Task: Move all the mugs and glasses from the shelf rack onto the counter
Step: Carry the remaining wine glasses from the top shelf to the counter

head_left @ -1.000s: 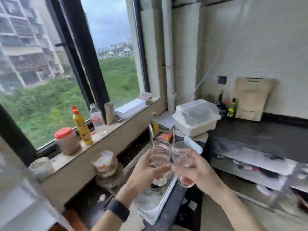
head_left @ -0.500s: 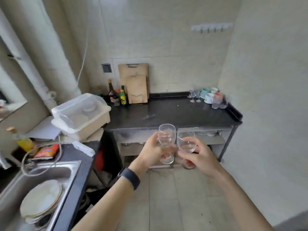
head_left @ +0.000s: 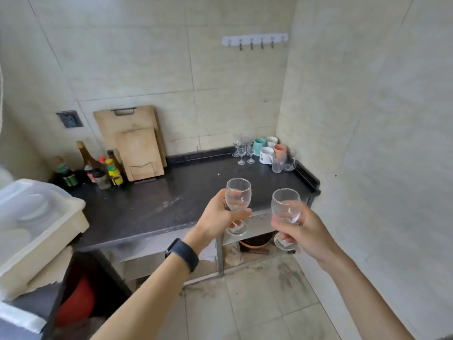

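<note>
My left hand point(head_left: 218, 218) grips a clear stemmed wine glass point(head_left: 238, 195) upright by its bowl and stem. My right hand point(head_left: 304, 231) holds a second clear wine glass point(head_left: 285, 204) upright the same way. Both glasses hang in the air over the front edge of the black counter point(head_left: 157, 202). At the counter's far right corner stand several small stemmed glasses point(head_left: 244, 152), a teal mug point(head_left: 259, 145), two white mugs point(head_left: 266, 155), an orange cup point(head_left: 280, 151) and clear glass mugs point(head_left: 284, 164). The shelf rack is out of view.
Two wooden cutting boards point(head_left: 137, 143) lean on the wall at the counter's back left, beside several sauce bottles point(head_left: 98, 168). A white lidded dish box point(head_left: 36, 217) sits at left. A hook rail point(head_left: 255, 41) hangs on the wall. An open shelf lies under the counter.
My view has swung from the window and sink round to the black counter. Both hands have carried the glasses closer to it and moved them apart.
</note>
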The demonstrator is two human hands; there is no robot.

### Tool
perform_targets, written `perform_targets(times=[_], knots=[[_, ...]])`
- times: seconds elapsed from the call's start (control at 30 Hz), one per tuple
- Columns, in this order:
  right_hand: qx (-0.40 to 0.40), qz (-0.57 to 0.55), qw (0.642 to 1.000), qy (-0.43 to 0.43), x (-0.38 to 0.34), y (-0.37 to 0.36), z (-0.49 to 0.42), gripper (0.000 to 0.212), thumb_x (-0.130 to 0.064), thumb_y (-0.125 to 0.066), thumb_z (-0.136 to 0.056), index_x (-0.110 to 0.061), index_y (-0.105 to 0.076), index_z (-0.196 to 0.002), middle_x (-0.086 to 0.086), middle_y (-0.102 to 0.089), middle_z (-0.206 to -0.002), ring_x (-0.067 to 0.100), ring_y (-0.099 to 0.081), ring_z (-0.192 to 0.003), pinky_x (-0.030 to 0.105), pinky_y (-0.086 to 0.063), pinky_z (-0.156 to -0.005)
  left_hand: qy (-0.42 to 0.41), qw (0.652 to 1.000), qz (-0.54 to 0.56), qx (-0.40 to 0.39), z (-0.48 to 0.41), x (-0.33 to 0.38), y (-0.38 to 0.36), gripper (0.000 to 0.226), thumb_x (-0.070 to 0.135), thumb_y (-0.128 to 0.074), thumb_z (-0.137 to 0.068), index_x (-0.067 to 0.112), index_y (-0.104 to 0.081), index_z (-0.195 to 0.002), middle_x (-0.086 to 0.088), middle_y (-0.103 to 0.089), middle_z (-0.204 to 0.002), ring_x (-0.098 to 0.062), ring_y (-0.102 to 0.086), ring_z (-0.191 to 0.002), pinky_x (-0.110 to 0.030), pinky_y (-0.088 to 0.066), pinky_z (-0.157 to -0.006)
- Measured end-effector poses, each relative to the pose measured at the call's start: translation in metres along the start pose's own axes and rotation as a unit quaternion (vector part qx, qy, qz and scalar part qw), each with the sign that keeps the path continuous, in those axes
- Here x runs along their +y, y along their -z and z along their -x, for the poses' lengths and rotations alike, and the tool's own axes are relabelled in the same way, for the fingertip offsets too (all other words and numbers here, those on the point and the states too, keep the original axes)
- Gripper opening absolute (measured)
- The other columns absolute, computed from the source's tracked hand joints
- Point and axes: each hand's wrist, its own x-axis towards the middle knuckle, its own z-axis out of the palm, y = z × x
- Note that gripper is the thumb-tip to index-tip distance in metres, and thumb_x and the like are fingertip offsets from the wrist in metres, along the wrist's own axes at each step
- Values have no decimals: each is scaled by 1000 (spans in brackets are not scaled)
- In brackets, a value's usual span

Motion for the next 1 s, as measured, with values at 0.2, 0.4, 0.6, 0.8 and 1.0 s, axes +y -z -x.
perform_targets(times=[0.2, 0.4, 0.6, 0.8, 1.0], knots=[[5, -5, 1000, -11, -1, 19, -92, 49, -26, -84, -78, -30, -60, -120, -14, -75, -89, 11, -65, -62, 21, -54, -60, 12, 1000, -11, 10, -103, -10, 16, 44, 11, -82, -78, 17, -59, -115, -1, -69, -98, -5, -66, -71, -17, -54, -62], [13, -7, 999, -42, 21, 49, -189, 46, -17, -82, -81, -26, -59, -119, -12, -76, -89, 10, -66, -63, 19, -53, -59, 46, 999, -23, -3, -200, -37, 1, 43, 11, -81, -79, 19, -58, -114, 0, -68, -100, -9, -66, -79, -16, -52, -59], [-15, 14, 998, -58, 45, 87, -304, 54, -32, -83, -69, -34, -56, -116, -15, -76, -96, 11, -71, -69, 32, -53, -72, 73, 996, -47, 21, -305, -64, -25, 46, 11, -82, -77, 22, -57, -114, -1, -68, -101, -14, -64, -86, -21, -53, -64], [-52, 33, 994, -94, 62, 118, -404, 57, -43, -81, -64, -40, -53, -114, -18, -74, -98, 13, -75, -78, 41, -59, -83, 115, 988, -79, 58, -385, -82, -52, 45, 18, -81, -77, 31, -55, -111, 5, -67, -106, -15, -66, -97, -37, -58, -84], [-80, 55, 987, -126, 79, 122, -482, 55, -42, -80, -67, -35, -48, -111, -8, -70, -111, 10, -75, -83, 39, -60, -87, 144, 984, -71, 73, -448, -95, -60, 43, 14, -78, -80, 29, -54, -111, 4, -66, -104, -13, -65, -95, -37, -56, -86]])
